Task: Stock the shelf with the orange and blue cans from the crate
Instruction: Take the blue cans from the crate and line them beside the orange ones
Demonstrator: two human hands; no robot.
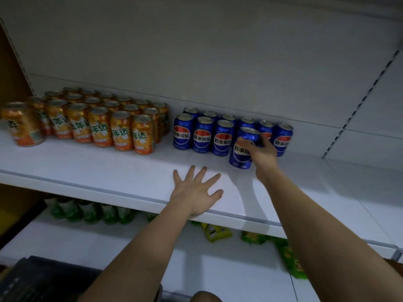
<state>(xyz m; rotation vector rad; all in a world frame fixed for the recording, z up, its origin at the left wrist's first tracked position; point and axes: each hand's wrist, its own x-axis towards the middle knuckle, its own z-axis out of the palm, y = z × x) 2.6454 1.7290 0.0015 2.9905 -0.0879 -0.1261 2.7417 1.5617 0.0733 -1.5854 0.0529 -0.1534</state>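
Note:
Several orange cans point(122, 131) stand in rows on the left part of the white shelf point(109, 168). Right of them stands a group of several blue cans point(201, 136). My right hand point(262, 152) grips one more blue can point(241, 154), tilted, just in front of that group and low over the shelf. My left hand point(197, 194) lies flat on the shelf's front edge with fingers spread, holding nothing. A dark crate point(32, 280) shows at the bottom left; its contents are hidden.
Bare shelf surface stretches right of the blue cans point(338, 182). The lower shelf holds green bottles point(87, 211) and yellow-green snack bags point(287, 258). A slotted upright point(362, 105) marks the bay's right side. A brown panel stands at the far left.

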